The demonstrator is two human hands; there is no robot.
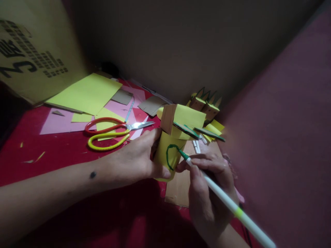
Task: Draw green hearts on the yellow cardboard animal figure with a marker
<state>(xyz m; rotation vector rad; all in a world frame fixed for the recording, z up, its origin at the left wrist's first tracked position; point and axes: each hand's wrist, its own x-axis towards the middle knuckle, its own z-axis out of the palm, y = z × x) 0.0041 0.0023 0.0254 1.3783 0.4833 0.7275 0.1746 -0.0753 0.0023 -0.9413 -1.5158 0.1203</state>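
Note:
A yellow paper figure (165,141) stands near the middle, with a box-shaped top and green-edged pieces sticking out from it. My left hand (137,156) is wrapped round its lower, rounded part, the thumb near the bottom edge. In my right hand (209,189) is a white marker (224,199) with a green tip, which touches the figure's yellow side. A curved green line shows there, left of the tip. Scissors (111,132) with one red and one yellow handle lie beyond my left wrist, blades pointing right.
Yellow sheets (90,93), pink paper (57,122) and grey card pieces (152,105) lie on the red table (20,155). Small box shapes with pointed tops (204,105) stand behind the figure. A printed cardboard box (49,44) rises at the left. Brown board (178,189) lies below the figure.

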